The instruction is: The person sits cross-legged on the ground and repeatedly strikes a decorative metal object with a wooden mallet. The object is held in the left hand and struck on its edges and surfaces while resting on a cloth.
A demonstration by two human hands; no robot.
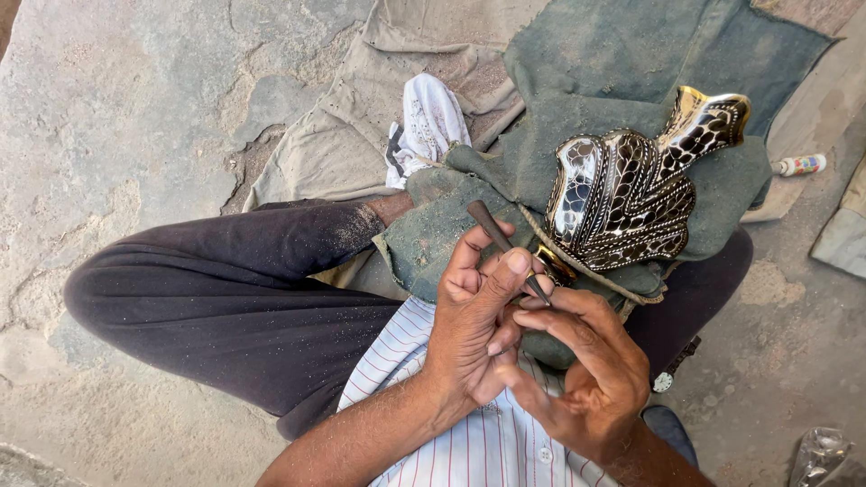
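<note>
Head view shows me seated cross-legged on the stone floor (117, 99), a green cloth (622, 63) over my lap. My left hand (474, 316) pinches a dark graver (505, 245), fingers closed round its shaft, tip down by the brass rim (555, 266). My right hand (586, 361) steadies it, fingers curled near the tip, touching the tool. Just beyond lies the engraved piece (631, 185), black and silver, pattern covering most of the visible face; I judge the cutting largely done, with the lower edge left. A white rag (424, 122) sits behind.
</note>
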